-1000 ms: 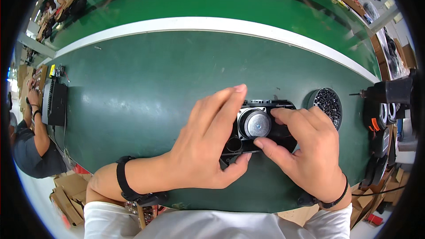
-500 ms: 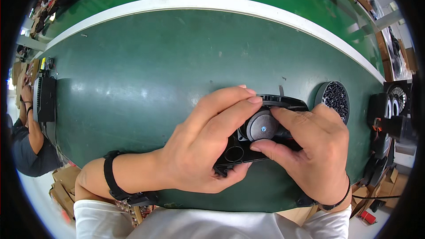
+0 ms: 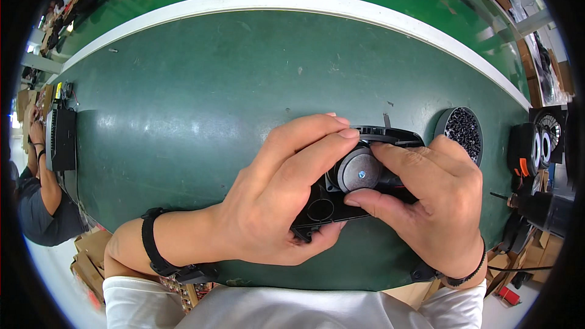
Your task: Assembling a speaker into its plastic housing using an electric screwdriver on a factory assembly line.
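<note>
A black plastic speaker housing is held above the table, right of the middle. My left hand is closed around its left side, fingers on the far edge and thumb beneath the near edge. In the housing sits a round speaker driver, its grey magnet back facing up. My right hand grips the driver between thumb and index finger. Its other fingers are curled and partly hidden. Whether the driver is fully seated cannot be seen.
A round tub of small black screws stands beyond my right hand. At the right edge are a dark power screwdriver and a black unit with two white rings. A black box and another person's arm are at the left.
Both hands keep nearly the same hold on the housing and driver. At the right edge the dark screwdriver has shifted lower, uncovering more of the white-ringed unit.
</note>
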### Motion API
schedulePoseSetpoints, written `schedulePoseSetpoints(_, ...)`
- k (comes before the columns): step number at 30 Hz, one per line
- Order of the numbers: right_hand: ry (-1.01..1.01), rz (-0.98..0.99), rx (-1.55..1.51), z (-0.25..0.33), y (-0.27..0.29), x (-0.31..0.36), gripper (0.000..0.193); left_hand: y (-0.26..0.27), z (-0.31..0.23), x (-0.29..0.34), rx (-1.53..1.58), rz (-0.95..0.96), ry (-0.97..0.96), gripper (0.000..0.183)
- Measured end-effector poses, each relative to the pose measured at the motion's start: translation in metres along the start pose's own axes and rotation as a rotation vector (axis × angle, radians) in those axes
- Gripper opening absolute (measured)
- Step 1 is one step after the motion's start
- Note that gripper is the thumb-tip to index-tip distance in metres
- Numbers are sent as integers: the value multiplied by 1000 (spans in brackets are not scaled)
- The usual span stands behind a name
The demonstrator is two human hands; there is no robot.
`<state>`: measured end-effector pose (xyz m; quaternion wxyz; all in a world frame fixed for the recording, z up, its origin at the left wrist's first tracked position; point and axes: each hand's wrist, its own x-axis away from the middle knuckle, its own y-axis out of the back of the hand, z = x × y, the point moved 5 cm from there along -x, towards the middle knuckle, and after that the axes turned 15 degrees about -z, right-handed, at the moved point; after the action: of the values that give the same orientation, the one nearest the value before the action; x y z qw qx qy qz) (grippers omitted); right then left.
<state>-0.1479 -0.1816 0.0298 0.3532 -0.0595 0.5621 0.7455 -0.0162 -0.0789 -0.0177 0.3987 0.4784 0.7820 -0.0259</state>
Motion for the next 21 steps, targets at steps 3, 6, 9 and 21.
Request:
schedulePoseSetpoints(3,0,-10,0,0,0,0,49,0,0,0,2,1,13,85)
schedulePoseSetpoints(6,-8,3,15,0,1,1,49,0,-1,-1,1,4,22,84)
schedulePoseSetpoints(9,-22,11,12,-1,1,0,49,-1,-1,-1,-11,-1,-10,84)
schedulePoseSetpoints(21,-19,9,-18,0,0,1,47,-2,18,-32,194,160,823,57)
